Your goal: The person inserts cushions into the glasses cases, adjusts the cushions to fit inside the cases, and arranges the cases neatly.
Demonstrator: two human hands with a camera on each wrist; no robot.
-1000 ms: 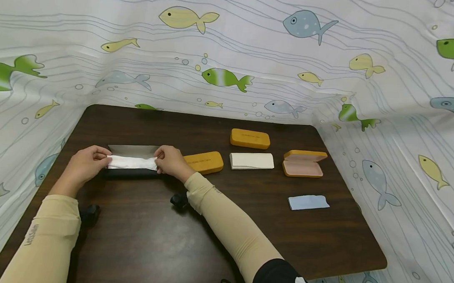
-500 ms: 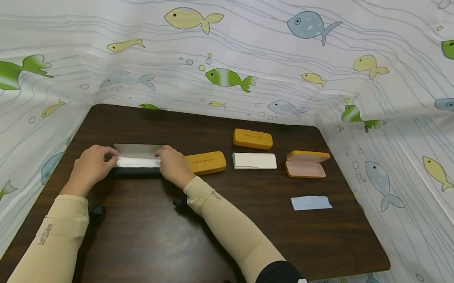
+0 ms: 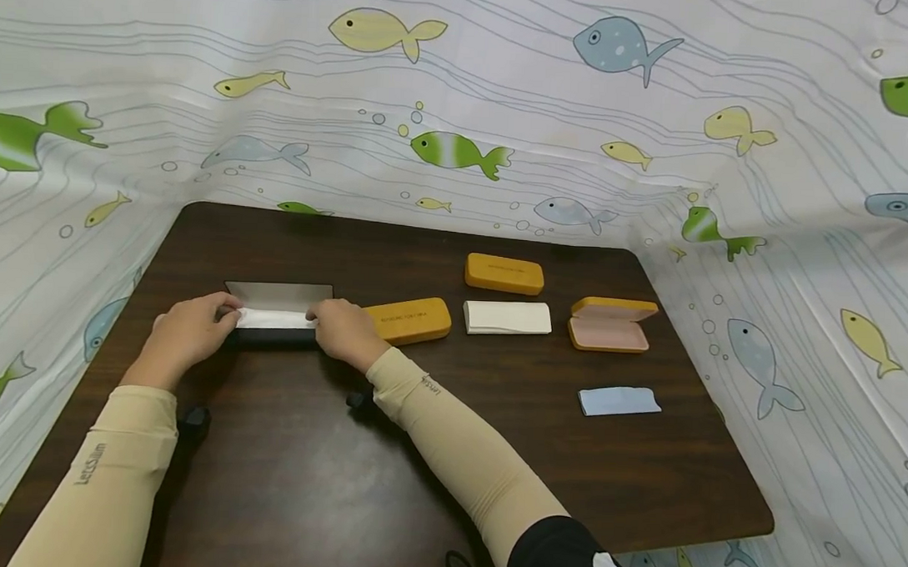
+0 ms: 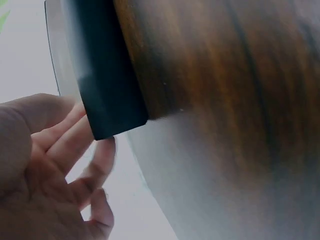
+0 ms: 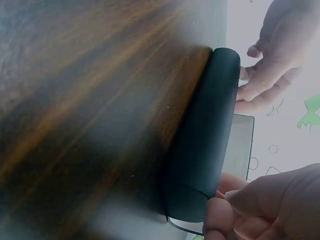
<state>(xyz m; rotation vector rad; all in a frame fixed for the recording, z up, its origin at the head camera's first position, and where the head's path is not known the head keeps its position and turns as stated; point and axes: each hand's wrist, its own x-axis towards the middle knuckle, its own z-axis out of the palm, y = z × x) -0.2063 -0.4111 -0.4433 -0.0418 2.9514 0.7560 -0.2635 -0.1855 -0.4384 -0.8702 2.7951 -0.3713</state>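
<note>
A dark, long glasses case stands with its grey-lined lid raised at the left of the table. A folded white cloth lies along the case's opening. My left hand pinches the cloth's left end, its other fingers along the case's end in the left wrist view. At the other end my right hand pinches the cloth between thumb and fingers, fingertips right at the case's rim. From below, the right wrist view shows the dark case between both hands; the cloth is hidden there.
A yellow glasses case lies just right of my right hand, another yellow case behind it. Farther right are a folded cream cloth, an open yellow case with pink lining and a light blue cloth. A fish-print curtain surrounds the table.
The white cloth has sunk lower into the dark case, and both hands have come down with it and drawn slightly closer together. The other cases and cloths have stayed in place.
</note>
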